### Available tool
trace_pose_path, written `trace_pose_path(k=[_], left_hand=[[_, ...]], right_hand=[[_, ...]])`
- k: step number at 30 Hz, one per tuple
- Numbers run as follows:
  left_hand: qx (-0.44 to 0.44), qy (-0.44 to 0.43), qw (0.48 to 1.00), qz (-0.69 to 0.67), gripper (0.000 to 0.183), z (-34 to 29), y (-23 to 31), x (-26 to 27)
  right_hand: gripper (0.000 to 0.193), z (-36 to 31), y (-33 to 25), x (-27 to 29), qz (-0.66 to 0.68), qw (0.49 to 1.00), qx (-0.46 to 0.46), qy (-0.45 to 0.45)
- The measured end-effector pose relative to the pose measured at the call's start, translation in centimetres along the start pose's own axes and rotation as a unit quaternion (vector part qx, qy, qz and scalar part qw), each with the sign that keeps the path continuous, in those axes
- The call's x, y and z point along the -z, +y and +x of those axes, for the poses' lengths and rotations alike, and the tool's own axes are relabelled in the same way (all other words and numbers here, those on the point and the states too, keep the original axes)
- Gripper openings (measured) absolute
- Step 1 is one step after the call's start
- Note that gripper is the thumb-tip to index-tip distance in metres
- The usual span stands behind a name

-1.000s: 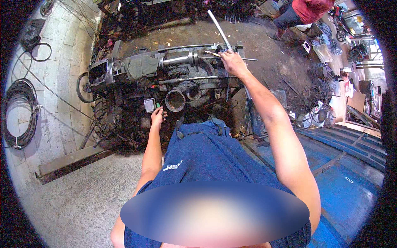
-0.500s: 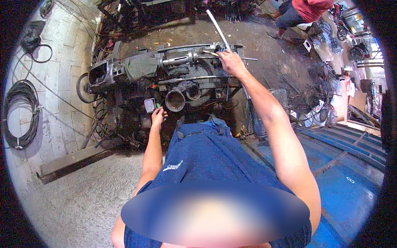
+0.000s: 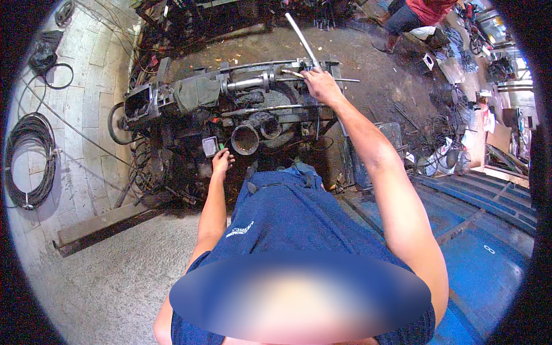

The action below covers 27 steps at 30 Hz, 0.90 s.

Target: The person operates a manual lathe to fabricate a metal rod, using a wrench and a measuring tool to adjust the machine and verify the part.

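Note:
My left hand (image 3: 222, 161) is closed around the green edge or handle of a small rectangular pale container (image 3: 211, 147), held at the near side of a dark, greasy machine (image 3: 190, 95). My right hand (image 3: 322, 86) reaches over the machine's right end, its fingers closed on a thin stick-like tool with a pale handle, perhaps a brush (image 3: 294, 73). The tool's tip points left toward a round collar on a shiny metal shaft (image 3: 246, 84). A long silver bar (image 3: 301, 39) slants up and away just behind that hand; whether the hand touches it I cannot tell.
A grey cloth (image 3: 197, 95) covers part of the machine. Below the shaft sits a rusty open cylinder (image 3: 245, 140). Coiled black hose (image 3: 30, 161) lies at far left, blue metal plates (image 3: 489, 247) at lower right. Another person (image 3: 411, 20) is at the far right.
My hands stay in nearly the same places, both still closed. The tool in my right hand has shifted very slightly. The view has moved a little.

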<state>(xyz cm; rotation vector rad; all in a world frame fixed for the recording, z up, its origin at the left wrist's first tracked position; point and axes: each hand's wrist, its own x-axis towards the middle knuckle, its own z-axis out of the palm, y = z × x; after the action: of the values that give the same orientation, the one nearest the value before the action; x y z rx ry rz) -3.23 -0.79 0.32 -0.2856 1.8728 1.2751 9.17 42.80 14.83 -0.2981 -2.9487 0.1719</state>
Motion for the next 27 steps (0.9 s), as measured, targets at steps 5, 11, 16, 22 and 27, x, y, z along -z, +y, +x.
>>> trace_pose_path(k=[5, 11, 16, 22, 27], left_hand=[[-0.006, -0.003, 1.0, -0.004, 0.029, -0.09, -0.03, 0.09], [-0.008, 0.0, 1.0, -0.008, 0.028, 0.48, -0.42, 0.13], [0.005, 0.003, 1.0, -0.009, 0.029, 0.75, -0.68, 0.14], [0.009, 0.009, 1.0, -0.01, 0.03, 0.36, -0.37, -0.02], [0.008, 0.005, 1.0, -0.014, 0.03, 0.35, -0.26, -0.02]], right_hand=[[0.027, 0.11, 0.13, -0.37, 0.017, 1.0, -0.007, 0.018], [0.026, 0.04, 0.45, -0.5, 0.035, 0.999, -0.009, 0.016], [0.026, 0.05, 0.32, -0.45, 0.028, 1.0, -0.003, 0.013], [0.025, 0.17, -0.07, -0.4, 0.022, 0.999, -0.014, 0.019], [0.026, 0.16, -0.21, 0.08, 0.024, 0.999, -0.013, 0.018]])
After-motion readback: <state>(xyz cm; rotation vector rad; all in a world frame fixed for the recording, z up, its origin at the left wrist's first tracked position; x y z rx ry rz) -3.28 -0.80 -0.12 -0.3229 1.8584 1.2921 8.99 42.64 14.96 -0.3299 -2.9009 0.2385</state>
